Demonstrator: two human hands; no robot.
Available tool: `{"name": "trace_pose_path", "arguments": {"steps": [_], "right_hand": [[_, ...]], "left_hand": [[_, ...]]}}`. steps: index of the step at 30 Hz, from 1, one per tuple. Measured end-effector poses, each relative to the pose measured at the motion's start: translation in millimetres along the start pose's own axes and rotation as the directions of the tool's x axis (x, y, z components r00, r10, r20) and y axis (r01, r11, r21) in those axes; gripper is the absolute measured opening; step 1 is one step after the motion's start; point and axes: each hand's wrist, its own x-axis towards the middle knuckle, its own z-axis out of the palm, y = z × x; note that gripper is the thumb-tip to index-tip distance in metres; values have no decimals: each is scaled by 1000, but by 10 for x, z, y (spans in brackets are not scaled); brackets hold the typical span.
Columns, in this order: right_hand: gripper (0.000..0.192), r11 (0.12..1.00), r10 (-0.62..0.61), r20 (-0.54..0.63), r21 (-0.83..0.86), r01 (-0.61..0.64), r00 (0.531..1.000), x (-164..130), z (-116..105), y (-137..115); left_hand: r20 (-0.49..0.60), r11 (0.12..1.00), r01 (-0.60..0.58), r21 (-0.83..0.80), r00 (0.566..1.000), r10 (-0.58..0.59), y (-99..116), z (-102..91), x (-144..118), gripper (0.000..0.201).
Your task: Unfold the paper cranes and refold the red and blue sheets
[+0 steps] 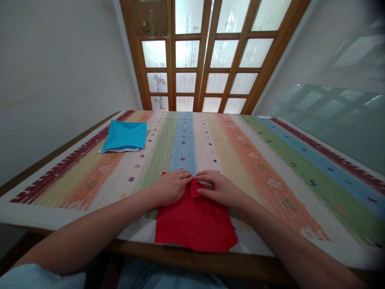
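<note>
Tablecloth (270, 168) stripes run toward the glazed door (207, 56) while our left hand (171, 186) and right hand (218, 188) pinch the red paper's (195, 220) far edge, its long axis pointing away.

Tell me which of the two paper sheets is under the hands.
The red sheet at the near table edge; the blue sheet lies untouched, far left.

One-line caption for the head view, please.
Both hands, left hand and right hand, press the far edge of a red sheet on a striped tablecloth.

Both hands (194, 186) on red paper (195, 222)
</note>
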Motion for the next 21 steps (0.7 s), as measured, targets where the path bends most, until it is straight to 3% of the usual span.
{"name": "trace_pose_path", "arguments": {"steps": [3,13,21], "right_hand": [[35,1000,-1,23,-12,1,1000,-21,13,-37],[17,987,48,-15,-155,-50,999,-39,125,-32],[14,975,221,-17,-5,-221,975,-35,64,-145]], "left_hand": [[-49,999,3,-44,999,-5,14,-15,17,39],[-145,989,59,-133,986,-78,71,1,83,27],[-160,995,50,-82,985,-62,42,75,82,29]]}}
